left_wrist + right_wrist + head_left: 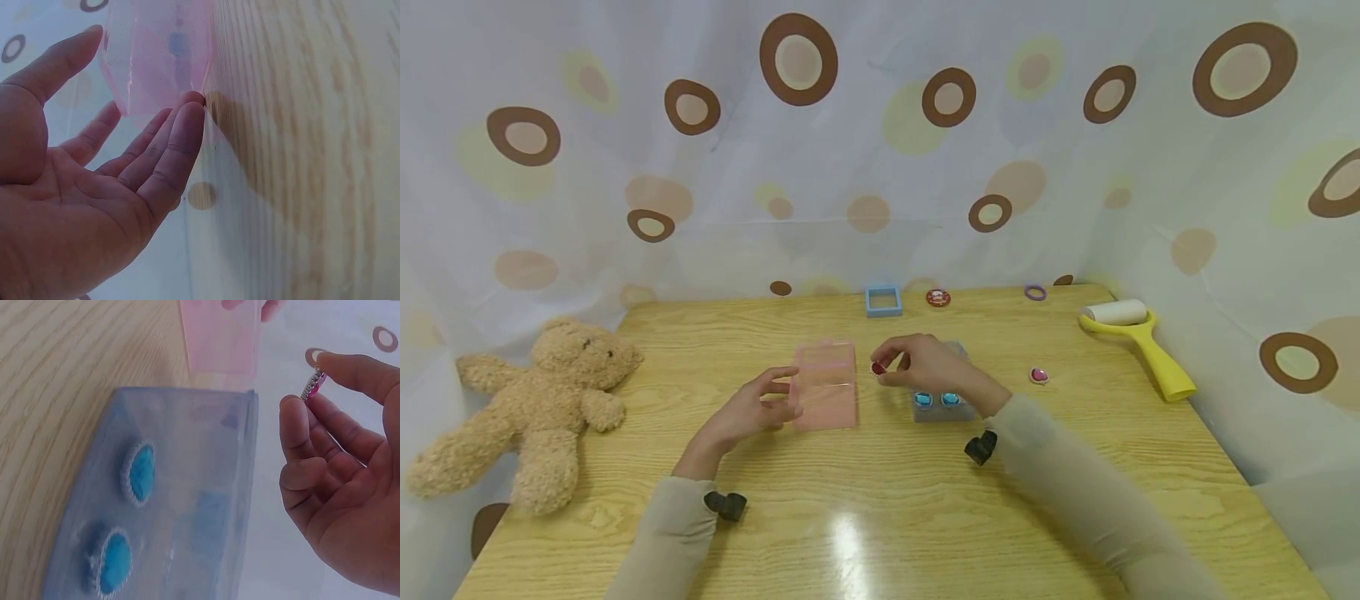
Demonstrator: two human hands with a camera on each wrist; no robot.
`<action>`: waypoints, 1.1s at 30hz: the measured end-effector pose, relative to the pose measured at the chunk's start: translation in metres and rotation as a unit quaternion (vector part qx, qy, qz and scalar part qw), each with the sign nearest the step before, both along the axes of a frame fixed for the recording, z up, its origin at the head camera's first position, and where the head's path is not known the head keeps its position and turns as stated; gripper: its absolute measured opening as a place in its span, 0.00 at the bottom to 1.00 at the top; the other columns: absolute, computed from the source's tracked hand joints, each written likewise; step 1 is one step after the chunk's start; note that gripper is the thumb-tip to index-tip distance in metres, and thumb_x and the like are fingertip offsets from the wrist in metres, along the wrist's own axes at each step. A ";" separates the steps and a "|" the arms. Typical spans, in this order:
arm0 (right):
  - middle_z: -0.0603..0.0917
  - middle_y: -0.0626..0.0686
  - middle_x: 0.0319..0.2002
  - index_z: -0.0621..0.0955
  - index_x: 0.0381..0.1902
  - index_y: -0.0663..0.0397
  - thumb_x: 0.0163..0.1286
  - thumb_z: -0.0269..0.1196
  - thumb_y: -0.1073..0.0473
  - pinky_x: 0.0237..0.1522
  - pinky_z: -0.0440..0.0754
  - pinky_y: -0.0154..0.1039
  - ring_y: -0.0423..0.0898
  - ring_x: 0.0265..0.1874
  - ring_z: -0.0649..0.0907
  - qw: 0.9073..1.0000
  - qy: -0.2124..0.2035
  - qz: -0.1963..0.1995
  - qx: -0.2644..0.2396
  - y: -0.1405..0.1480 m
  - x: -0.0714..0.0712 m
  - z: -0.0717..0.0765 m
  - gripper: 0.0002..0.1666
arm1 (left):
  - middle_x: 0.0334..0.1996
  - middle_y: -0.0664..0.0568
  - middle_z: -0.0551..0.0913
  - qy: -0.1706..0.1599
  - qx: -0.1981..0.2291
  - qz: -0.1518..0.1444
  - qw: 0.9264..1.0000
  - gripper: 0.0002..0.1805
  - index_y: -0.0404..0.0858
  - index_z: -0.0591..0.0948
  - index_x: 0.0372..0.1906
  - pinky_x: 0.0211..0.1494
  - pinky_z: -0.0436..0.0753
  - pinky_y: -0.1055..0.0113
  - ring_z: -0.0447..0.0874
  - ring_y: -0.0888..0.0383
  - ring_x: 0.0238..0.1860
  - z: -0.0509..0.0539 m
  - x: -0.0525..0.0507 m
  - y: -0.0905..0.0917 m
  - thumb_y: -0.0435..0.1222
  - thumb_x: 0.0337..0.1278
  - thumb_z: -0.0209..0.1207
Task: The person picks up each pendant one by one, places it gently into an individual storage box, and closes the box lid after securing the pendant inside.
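Note:
My right hand [934, 371] pinches a deep pink gem with a silver beaded rim [314, 386] between thumb and forefinger. It is raised over the near side of a translucent blue-grey box [943, 413], left of which the gem hangs. Two blue gems, one left [922, 399] and one right [951, 399], lie in that box. A translucent pink box [835, 410] sits to the left. Beside its left edge my left hand [748, 412] has its fingers spread and loosely bent, holding nothing; whether the fingertips touch the box I cannot tell.
Another pink gem [1039, 376] lies to the right. Along the back are a blue square frame [883, 312], a red round badge [937, 297] and a purple ring [1035, 292]. A yellow-handled lint roller [1153, 354] lies far right, a teddy bear [550, 400] at the left.

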State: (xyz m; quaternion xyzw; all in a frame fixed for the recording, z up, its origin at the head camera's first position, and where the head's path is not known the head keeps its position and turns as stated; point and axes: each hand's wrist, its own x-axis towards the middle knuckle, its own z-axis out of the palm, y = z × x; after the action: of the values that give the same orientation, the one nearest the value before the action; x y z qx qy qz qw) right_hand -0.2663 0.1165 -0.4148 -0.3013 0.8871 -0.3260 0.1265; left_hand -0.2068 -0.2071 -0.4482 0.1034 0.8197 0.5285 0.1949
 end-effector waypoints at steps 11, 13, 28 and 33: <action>0.86 0.43 0.48 0.83 0.56 0.44 0.70 0.66 0.53 0.40 0.82 0.35 0.40 0.37 0.84 0.999 -0.007 0.031 0.002 -0.032 0.000 -0.002 0.17 | 0.70 0.30 0.63 -0.002 -0.001 0.003 1.000 0.40 0.41 0.57 0.78 0.58 0.83 0.47 0.75 0.35 0.64 -0.001 -0.001 0.000 0.37 0.67 0.62; 0.86 0.44 0.47 0.83 0.55 0.44 0.70 0.66 0.54 0.40 0.82 0.34 0.39 0.36 0.84 0.999 -0.001 0.036 0.008 -0.037 0.000 -0.004 0.16 | 0.70 0.30 0.63 -0.002 -0.001 0.003 1.000 0.39 0.40 0.57 0.78 0.58 0.83 0.47 0.75 0.35 0.64 -0.001 -0.001 0.000 0.37 0.67 0.62; 0.87 0.46 0.46 0.84 0.50 0.47 0.67 0.68 0.55 0.41 0.80 0.35 0.44 0.41 0.84 0.997 -0.011 0.073 0.028 -0.068 -0.001 -0.021 0.14 | 0.70 0.31 0.64 -0.002 0.006 0.003 1.000 0.40 0.40 0.57 0.77 0.57 0.83 0.48 0.76 0.36 0.64 -0.003 -0.003 -0.001 0.37 0.67 0.62; 0.88 0.45 0.43 0.85 0.48 0.49 0.66 0.69 0.56 0.48 0.81 0.36 0.42 0.45 0.85 0.997 -0.009 0.073 0.037 -0.075 -0.003 -0.026 0.13 | 0.70 0.30 0.64 -0.003 0.003 0.005 1.000 0.40 0.40 0.57 0.78 0.57 0.83 0.47 0.76 0.35 0.64 -0.004 -0.003 -0.001 0.37 0.67 0.62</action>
State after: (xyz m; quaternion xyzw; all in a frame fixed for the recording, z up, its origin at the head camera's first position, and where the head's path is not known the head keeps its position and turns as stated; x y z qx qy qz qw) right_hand -0.2692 0.0412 -0.4407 -0.3570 0.8731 -0.2857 0.1691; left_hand -0.2098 -0.2079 -0.4521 0.0989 0.8180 0.5323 0.1944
